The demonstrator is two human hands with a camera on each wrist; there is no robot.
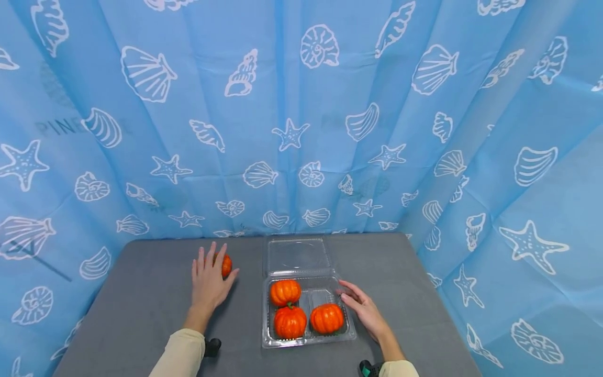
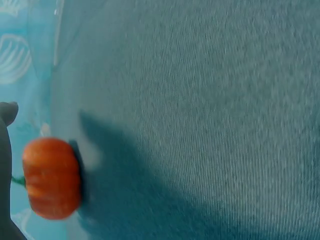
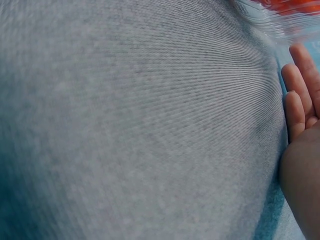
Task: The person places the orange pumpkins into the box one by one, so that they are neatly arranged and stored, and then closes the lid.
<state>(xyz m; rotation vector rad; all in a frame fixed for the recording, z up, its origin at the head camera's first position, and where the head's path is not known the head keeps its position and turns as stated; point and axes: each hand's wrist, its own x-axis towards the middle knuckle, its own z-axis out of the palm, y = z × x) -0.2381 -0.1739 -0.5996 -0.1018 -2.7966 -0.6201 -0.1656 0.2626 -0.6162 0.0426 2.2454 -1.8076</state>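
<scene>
My left hand (image 1: 210,283) reaches over a small orange pumpkin (image 1: 226,265) at the table's left, its fingers spread and partly covering it. In the left wrist view the same pumpkin (image 2: 52,178) shows a green stem and sits a little apart from the thumb (image 2: 8,113). A clear plastic clamshell box (image 1: 308,343) stands with its lid (image 1: 298,255) folded back. Inside it lie a pumpkin (image 1: 285,292) at back left, a pumpkin (image 1: 290,322) at front left and a pumpkin (image 1: 327,318) at front right. By the box's right wall is my right hand (image 1: 368,313), fingers loosely extended.
A grey cloth covers the table (image 1: 141,309). Behind it and along the sides hangs a blue curtain (image 1: 292,199) with white shell and starfish prints. The box's back right compartment (image 1: 322,292) holds no pumpkin.
</scene>
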